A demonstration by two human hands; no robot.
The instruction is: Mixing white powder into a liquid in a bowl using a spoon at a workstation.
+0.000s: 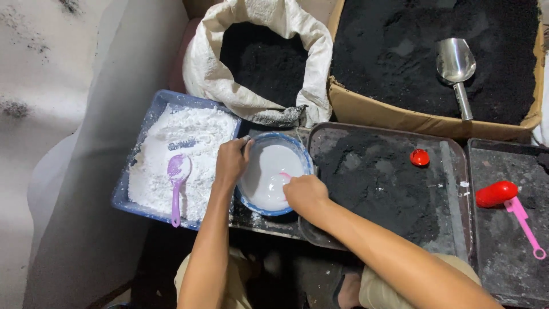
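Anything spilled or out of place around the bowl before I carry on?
Mostly tidy. White specks dot the rim of the dark powder tray beside the bowl, like small spills. A red cap lies loose on the black powder. Left hand steadies the bowl; right hand stirs.

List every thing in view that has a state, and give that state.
Sack: open, holding black powder.
Bowl: holding white liquid.
Blue tray: filled with white powder.
Purple spoon: lying on the powder.
Metal scoop: lying unheld in the cardboard box.
Left hand: gripping the bowl's rim.
Right hand: over the bowl, holding something pink.
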